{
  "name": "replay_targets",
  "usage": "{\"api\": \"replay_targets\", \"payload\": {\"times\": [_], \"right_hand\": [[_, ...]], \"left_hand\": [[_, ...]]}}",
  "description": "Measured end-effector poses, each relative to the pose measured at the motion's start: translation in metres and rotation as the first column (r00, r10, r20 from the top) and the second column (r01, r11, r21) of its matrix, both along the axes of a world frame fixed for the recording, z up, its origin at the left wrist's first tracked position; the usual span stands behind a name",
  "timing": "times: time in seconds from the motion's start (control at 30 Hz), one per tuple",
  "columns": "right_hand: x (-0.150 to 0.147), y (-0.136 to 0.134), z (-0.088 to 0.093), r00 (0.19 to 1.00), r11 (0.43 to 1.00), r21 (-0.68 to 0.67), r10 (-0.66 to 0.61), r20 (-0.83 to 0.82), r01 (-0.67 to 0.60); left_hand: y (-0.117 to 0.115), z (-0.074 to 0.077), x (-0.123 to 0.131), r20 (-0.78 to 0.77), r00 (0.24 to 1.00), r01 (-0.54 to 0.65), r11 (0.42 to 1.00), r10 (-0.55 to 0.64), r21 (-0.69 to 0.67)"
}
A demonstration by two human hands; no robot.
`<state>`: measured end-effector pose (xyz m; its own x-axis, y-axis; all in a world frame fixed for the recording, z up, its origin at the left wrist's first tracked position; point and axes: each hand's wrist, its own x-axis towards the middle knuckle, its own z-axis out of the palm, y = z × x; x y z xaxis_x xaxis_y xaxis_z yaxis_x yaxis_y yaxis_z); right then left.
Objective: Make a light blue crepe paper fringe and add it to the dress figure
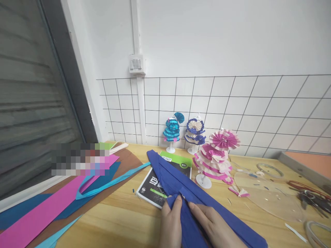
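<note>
My left hand [172, 217] pinches a fold of dark blue crepe paper [199, 187] with thumb and finger. The long folded blue sheet lies slantwise over a black and green workbook [147, 189], hiding part of it. On the right of that fold, my right hand [209, 220] is closed, its fingertips against the blue paper. A slim dark tool [184, 199] shows beside its fingers, partly inside the fold; most of it is covered, so its exact kind is unclear.
Small tiered paper trees in teal [171, 132], blue and white [194, 132], and pink and white [216, 158] stand behind. Pink paper strips [49, 206] and a light blue strip [111, 184] lie left. Pliers [311, 199], a clear sheet [269, 196] and wire coils [270, 169] lie right.
</note>
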<state>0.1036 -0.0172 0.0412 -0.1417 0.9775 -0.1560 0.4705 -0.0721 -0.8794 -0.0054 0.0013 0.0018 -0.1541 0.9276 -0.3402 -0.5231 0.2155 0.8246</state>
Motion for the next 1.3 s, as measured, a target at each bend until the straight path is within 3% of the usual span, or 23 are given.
{"api": "replay_targets", "payload": {"times": [0.17, 0.33, 0.57, 1.3], "right_hand": [[-0.001, 0.003, -0.002, 1.000, 0.999, 0.037, 0.008, -0.002, -0.008], [-0.006, 0.005, -0.005, 0.999, 0.999, -0.046, 0.001, -0.044, -0.003], [-0.004, 0.001, -0.003, 0.996, 0.998, -0.060, 0.008, -0.084, -0.013], [-0.008, 0.006, -0.011, 0.996, 0.996, -0.089, -0.003, -0.088, -0.005]], "left_hand": [[0.001, -0.001, -0.001, -0.028, 0.998, 0.051, 0.999, -0.052, -0.006], [0.002, -0.001, -0.002, -0.141, 0.990, 0.036, 0.999, -0.031, 0.027], [0.002, -0.002, -0.002, 0.004, 1.000, 0.010, 0.999, -0.010, 0.043], [0.002, -0.005, -0.002, -0.125, 0.990, 0.078, 0.996, -0.071, 0.047]]}}
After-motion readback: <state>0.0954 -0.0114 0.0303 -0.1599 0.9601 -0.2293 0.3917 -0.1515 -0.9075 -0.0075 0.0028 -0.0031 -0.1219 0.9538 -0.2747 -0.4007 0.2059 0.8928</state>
